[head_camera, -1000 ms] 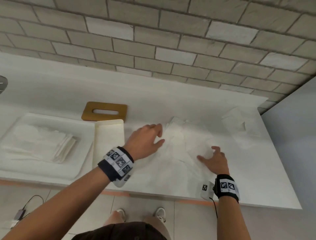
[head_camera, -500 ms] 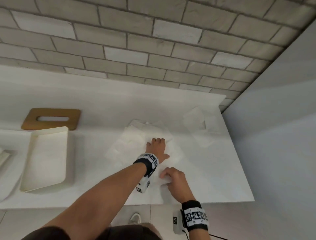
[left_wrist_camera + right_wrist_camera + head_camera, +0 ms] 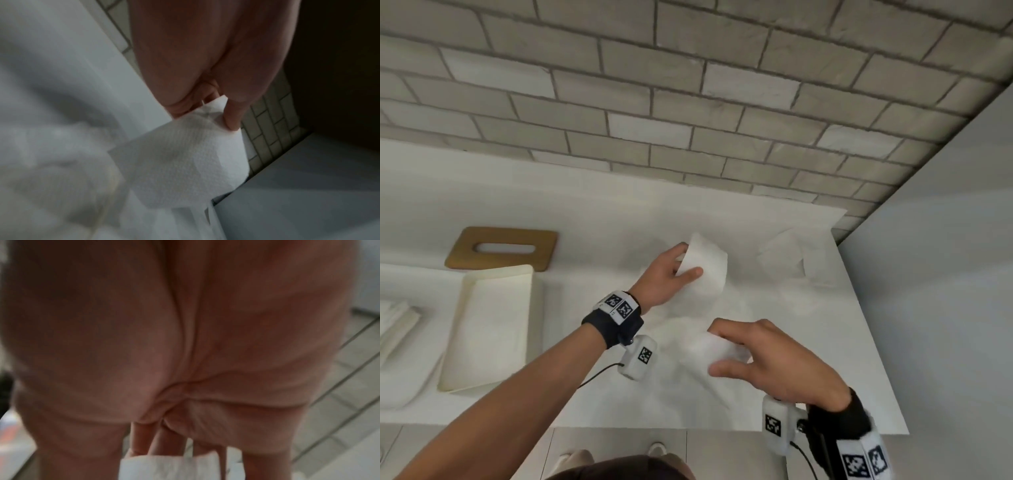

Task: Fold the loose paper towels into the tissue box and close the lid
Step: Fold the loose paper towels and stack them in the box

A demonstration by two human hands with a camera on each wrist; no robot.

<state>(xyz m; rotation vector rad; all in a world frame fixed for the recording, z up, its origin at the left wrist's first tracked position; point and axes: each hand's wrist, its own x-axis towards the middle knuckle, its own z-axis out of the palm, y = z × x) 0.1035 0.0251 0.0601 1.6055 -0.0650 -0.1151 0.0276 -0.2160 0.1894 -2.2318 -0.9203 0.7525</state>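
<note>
Left hand (image 3: 666,274) reaches forward, forearm stretched out, thumb and fingers (image 3: 232,112) pinching a towel (image 3: 705,270) raised off the counter; right hand (image 3: 767,363) sits nearer the body, palm down, fingers (image 3: 160,444) curled, pinching the same towel's near edge.

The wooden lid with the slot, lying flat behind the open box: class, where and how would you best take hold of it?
Grip the wooden lid by its near long edge, coming from above and the front: it lies flat on the counter, with that edge overhanging the open box. Alternatively, hook fingers through the slot.
</note>
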